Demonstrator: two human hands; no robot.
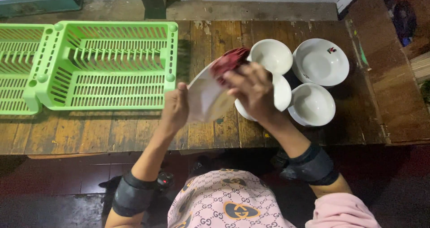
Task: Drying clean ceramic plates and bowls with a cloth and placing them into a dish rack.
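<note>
My left hand (175, 108) grips the edge of a white plate (204, 98), which is tilted up over the wooden table (134, 129). My right hand (251, 90) presses a dark red cloth (228, 61) against the plate's upper face. Just right of my hands lie several white bowls: one at the back (271, 55), a larger one with a small mark (320, 61), one in front (312, 104), and one partly hidden beneath my right hand (282, 93).
A light green plastic dish rack (107, 64) stands on the table's left side, with a second green rack (18, 67) beside it at the frame edge. The table's front edge runs just above my forearms. A dark post stands behind the table.
</note>
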